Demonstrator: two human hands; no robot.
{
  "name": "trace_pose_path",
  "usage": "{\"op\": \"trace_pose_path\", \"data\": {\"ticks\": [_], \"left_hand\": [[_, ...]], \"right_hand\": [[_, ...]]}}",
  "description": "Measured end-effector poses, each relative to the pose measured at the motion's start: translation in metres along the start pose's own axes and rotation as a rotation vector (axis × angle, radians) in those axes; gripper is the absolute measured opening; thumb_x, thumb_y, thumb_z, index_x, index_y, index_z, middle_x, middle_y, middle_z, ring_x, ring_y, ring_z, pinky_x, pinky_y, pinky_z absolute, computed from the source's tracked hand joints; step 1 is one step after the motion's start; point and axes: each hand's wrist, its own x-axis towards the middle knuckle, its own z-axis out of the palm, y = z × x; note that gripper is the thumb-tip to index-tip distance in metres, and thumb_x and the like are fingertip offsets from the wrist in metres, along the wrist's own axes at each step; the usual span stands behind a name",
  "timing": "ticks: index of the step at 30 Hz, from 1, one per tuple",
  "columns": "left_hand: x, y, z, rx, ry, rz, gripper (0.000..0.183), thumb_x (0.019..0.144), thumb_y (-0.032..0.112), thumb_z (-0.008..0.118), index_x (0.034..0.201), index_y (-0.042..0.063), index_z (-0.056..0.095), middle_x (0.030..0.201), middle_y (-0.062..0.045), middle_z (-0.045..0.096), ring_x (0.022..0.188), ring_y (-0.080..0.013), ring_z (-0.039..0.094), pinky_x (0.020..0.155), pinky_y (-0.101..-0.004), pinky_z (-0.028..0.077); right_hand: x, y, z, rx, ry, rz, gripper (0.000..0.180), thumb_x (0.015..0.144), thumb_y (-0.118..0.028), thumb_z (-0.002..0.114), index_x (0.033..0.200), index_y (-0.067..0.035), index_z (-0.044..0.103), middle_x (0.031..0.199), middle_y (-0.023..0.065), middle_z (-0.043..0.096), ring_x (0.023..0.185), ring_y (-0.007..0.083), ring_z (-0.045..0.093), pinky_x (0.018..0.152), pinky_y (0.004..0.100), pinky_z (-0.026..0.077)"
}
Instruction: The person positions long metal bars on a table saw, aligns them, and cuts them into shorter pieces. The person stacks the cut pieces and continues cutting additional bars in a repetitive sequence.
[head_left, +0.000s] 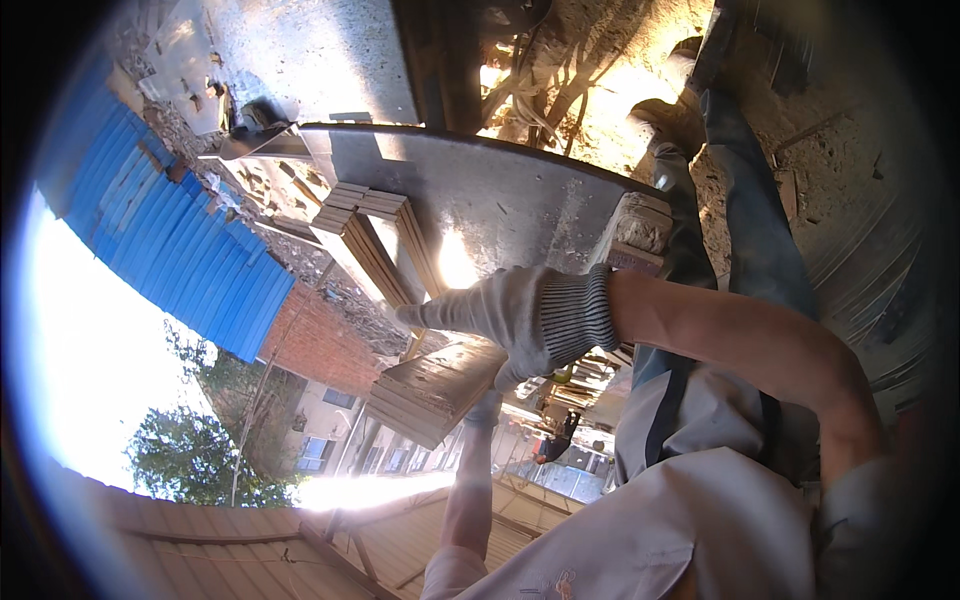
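A stack of short wooden boards (442, 386) is held up between my gloved hands. My right hand (487, 311), in a grey knitted glove, lies along one side of the stack with its fingers stretched out and its thumb near the boards' edge. My left hand (484, 411) grips the far lower side, and most of its fingers are hidden behind the boards. Beyond my right fingers, two neat stacks of wooden strips (375, 247) lie side by side at the edge of a grey metal table (495, 187).
A rough wooden block (641, 221) sits at the table's near edge. Another pale work surface (322, 60) with wood scraps lies beyond. Sawdust covers the floor (817, 142) around my legs. Another person (556, 445) is in the distance near stacked timber.
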Motion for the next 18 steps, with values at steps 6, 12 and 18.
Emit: {"op": "trace_pose_path", "data": {"ticks": [6,12,18], "left_hand": [[-0.041,-0.004,-0.020,-0.146,-0.014,-0.066,0.061,0.085,0.037,0.097,0.128,0.002,0.072,0.121,-0.017,0.079,0.113,-0.0286,0.077,0.098,-0.0438,0.059],[-0.067,0.000,-0.058,-0.210,-0.014,-0.109,0.068,0.080,0.038,0.099,0.130,0.003,0.069,0.120,-0.017,0.078,0.112,-0.0293,0.076,0.097,-0.0439,0.059],[-0.079,-0.005,-0.065,-0.248,-0.021,-0.116,0.075,0.076,0.039,0.102,0.132,0.004,0.066,0.119,-0.016,0.076,0.111,-0.0300,0.076,0.095,-0.0441,0.059]], "right_hand": [[0.039,-0.045,0.047,-0.112,-0.090,-0.161,0.124,0.072,-0.024,0.098,0.174,-0.006,0.030,0.170,0.0246,0.048,0.159,0.0298,0.047,0.134,0.0356,0.039],[0.053,-0.071,0.082,-0.451,-0.184,-0.178,0.125,0.079,-0.055,0.096,0.176,-0.013,0.029,0.159,0.0263,0.058,0.131,0.0369,0.071,0.118,0.0376,0.057],[0.045,-0.073,0.108,-0.422,-0.127,-0.230,0.128,0.073,-0.065,0.097,0.174,-0.018,0.035,0.169,0.0172,0.050,0.141,0.0309,0.065,0.122,0.0335,0.052]]}}
